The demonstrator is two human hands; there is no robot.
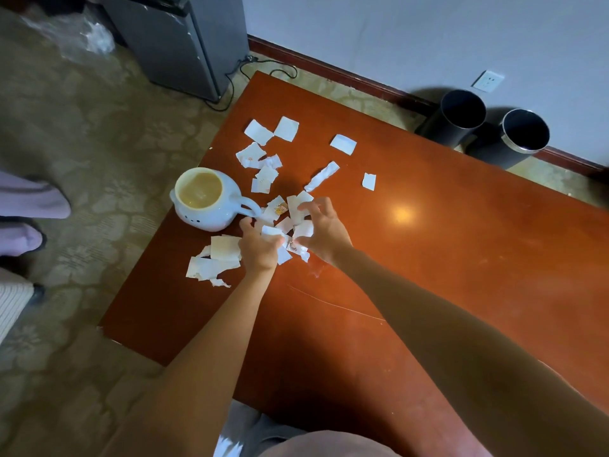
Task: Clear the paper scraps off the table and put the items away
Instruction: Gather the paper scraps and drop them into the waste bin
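Several white paper scraps (286, 128) lie scattered over the left half of a reddish-brown table (445, 258). A white mug (206, 201) with a handle stands near the table's left edge. My left hand (258, 247) is curled round a small bunch of scraps just right of the mug's handle. My right hand (321, 230) is beside it, its fingers curved over more scraps in the same pile. A further heap of scraps (214, 262) lies left of my left wrist.
Two dark cylindrical bins (461, 117) (524, 133) stand on the floor by the wall beyond the table's far edge. A grey cabinet (178, 41) with a cable stands at the back left. Another person's feet (29, 206) are on the carpet at left.
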